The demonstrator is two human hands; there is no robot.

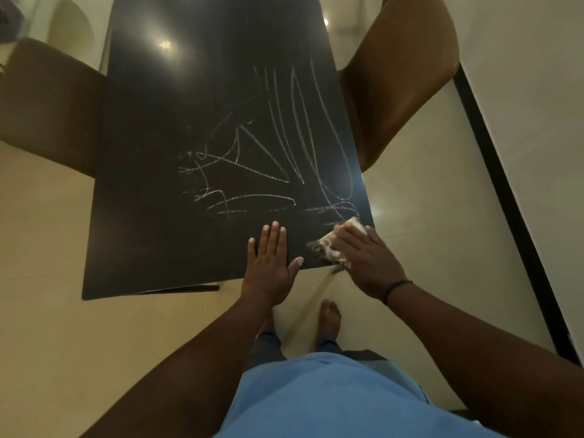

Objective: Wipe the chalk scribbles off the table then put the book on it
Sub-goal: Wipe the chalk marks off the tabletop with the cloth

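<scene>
Both hands are on the dark surface (151, 216): my left hand (270, 263) lies flat, fingers spread; my right hand (366, 257) presses a cloth (328, 248) beside the chalk scribbles (278, 159).

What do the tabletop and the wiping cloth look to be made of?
Table: a hard, smooth, dark top, maybe laminate or glass; it mirrors ceiling lights, and the chalk scribbles lie on its surface. Cloth: soft, crumpled, pale fabric, seemingly a rag, bunched under the right hand.
</scene>
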